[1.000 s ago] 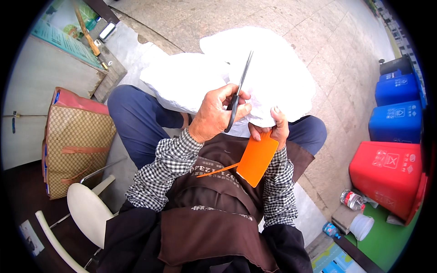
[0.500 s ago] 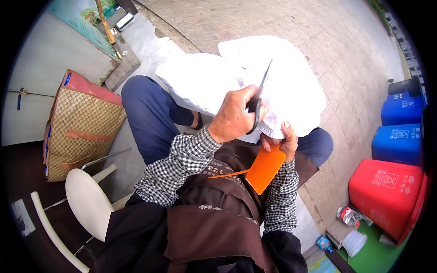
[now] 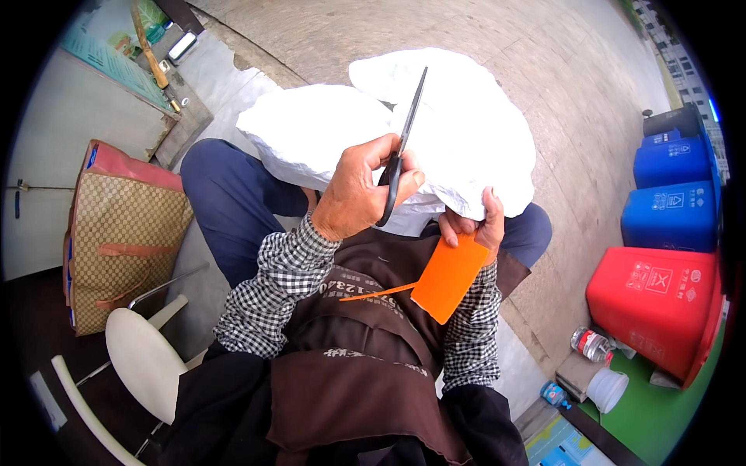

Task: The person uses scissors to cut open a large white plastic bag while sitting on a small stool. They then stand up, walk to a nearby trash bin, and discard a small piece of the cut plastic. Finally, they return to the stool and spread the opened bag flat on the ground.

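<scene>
My left hand [image 3: 350, 186] is closed round the black handles of a pair of scissors [image 3: 415, 107]. The blades look closed together, pointing up and away over a bulky white sack [image 3: 478, 124] between my knees. My right hand [image 3: 478, 221] pinches a flat orange tag [image 3: 451, 278] by its top, at the near edge of the sack. Those fingers seem to touch the gathered white material too, but I cannot tell how firmly. A thin orange strip [image 3: 377, 293] sticks out from the tag's side across my brown apron [image 3: 342, 396].
Left of me stand a patterned bag [image 3: 124, 233] and a cream chair [image 3: 144, 361]. A red bin [image 3: 649, 303] and blue bins [image 3: 672, 216] line the right side. Near them are a plastic bottle [image 3: 590, 344] and a small white bucket [image 3: 606, 390]. Paving [image 3: 575, 124] lies ahead.
My left hand has drawn back a little with the scissors, which now stand more upright. The orange tag stays in my right hand. The whole view has shifted slightly.
</scene>
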